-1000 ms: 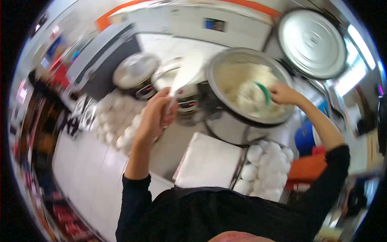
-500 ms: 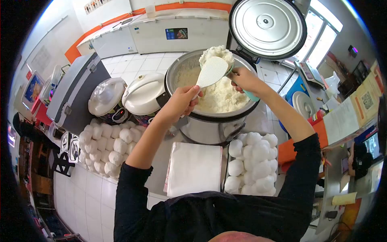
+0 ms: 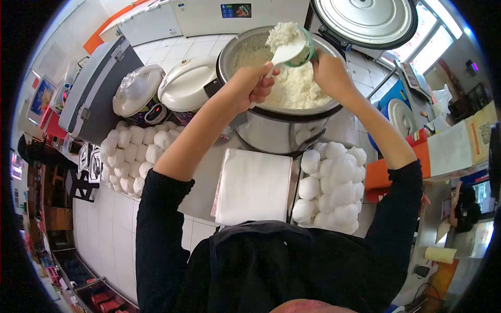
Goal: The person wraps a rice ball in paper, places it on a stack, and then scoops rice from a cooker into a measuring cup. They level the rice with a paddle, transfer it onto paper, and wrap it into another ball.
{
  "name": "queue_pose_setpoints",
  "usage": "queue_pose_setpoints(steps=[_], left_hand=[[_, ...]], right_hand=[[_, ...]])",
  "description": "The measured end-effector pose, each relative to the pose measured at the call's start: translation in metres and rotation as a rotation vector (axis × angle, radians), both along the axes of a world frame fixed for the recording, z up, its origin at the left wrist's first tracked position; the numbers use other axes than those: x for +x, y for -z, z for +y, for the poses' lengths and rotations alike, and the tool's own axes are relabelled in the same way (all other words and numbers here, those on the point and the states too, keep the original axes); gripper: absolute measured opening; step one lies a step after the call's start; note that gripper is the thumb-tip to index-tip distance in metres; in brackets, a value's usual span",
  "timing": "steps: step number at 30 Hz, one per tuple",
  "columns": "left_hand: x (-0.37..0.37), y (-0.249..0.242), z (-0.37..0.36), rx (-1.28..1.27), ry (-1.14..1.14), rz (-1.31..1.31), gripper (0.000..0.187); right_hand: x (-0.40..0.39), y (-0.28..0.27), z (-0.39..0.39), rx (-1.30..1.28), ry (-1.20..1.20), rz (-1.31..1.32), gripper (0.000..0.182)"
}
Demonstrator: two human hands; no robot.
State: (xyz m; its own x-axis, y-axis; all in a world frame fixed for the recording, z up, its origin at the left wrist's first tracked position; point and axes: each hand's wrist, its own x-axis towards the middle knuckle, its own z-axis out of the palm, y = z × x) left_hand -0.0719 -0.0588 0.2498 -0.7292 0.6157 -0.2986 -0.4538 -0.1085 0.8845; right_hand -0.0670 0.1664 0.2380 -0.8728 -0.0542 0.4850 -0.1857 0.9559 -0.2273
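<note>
My left hand (image 3: pixel 253 87) is closed around the handle of a white rice paddle (image 3: pixel 288 53). Its blade lies against the rice (image 3: pixel 284 34) heaped in a teal scoop (image 3: pixel 310 51), which tilts above the pot. My right hand (image 3: pixel 330 75) grips the scoop from the right; its fingers are partly hidden behind the hand. Below both hands stands a large round rice cooker (image 3: pixel 225 55), with loose white rice (image 3: pixel 296 89) inside. The cooker's silver lid (image 3: pixel 368 21) is swung up at the back right.
White cloths or sheets (image 3: pixel 253 188) lie stacked in front of the cooker. Wrapped white balls fill trays at right (image 3: pixel 331 182) and left (image 3: pixel 130 156). Two lidded pots (image 3: pixel 188 86) and a grey cool box (image 3: pixel 96 91) stand left. A scale (image 3: pixel 412 81) is at right.
The view has tipped down, so the counter sits higher in frame. The scoop has turned so its teal rim shows, and the paddle blade has shifted against the scoop's opening.
</note>
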Motion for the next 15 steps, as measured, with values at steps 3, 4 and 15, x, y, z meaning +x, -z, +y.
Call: queue_pose_setpoints(steps=[3,4,15], left_hand=[[0.005,-0.001,0.010,0.081,-0.053,0.019,0.025],[0.005,-0.002,0.013,0.140,-0.086,0.029,0.025],[-0.017,-0.014,0.017,0.338,-0.113,-0.077,0.022]], right_hand=[[0.007,-0.012,-0.005,-0.101,-0.005,-0.020,0.026],[0.003,-0.013,-0.001,-0.103,0.000,-0.018,0.026],[0.003,-0.022,0.038,-0.894,0.037,-0.560,0.027]])
